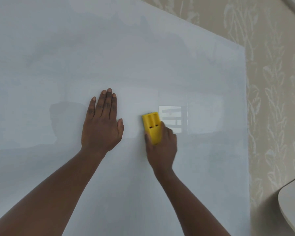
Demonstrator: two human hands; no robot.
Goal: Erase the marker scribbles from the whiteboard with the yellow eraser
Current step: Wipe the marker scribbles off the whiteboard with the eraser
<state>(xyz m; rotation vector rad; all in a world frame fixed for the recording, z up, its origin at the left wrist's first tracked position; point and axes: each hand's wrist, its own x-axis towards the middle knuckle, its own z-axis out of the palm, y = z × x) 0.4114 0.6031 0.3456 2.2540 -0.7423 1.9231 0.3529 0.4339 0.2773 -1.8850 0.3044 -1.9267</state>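
The whiteboard [126, 57] fills most of the view. Its glossy surface shows only faint grey smears and no distinct marker lines. My right hand [162, 145] grips the yellow eraser [152, 126] by its lower end and presses it against the board near the middle; the hand is slightly blurred. My left hand [101, 123] lies flat on the board to the left of the eraser, fingers together and pointing up, holding nothing. A bright window reflection sits on the board just right of the eraser.
Beige wallpaper with a leaf pattern [271, 99] runs along the board's right edge. The rounded edge of a pale tabletop [293, 205] juts in at the lower right corner.
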